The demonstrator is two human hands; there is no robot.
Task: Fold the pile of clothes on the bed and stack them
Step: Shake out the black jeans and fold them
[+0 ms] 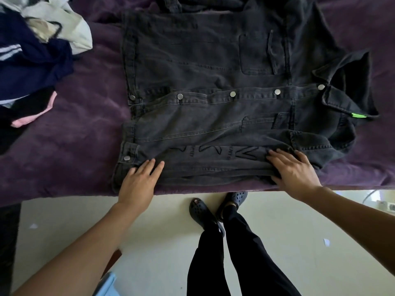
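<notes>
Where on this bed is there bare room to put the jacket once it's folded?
Bare bedspread lies between the clothes pile and the hem of the jacket, widening toward the near edge. A narrower patch lies right of the collar. The pile crowds the left; the jacket fills the middle, with the left hand and right hand pressing its near edge.

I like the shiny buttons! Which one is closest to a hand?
The lone button at the black denim jacket's near-left corner, beside the left hand. The others sit in a row across the jacket's middle, farther away.
</notes>
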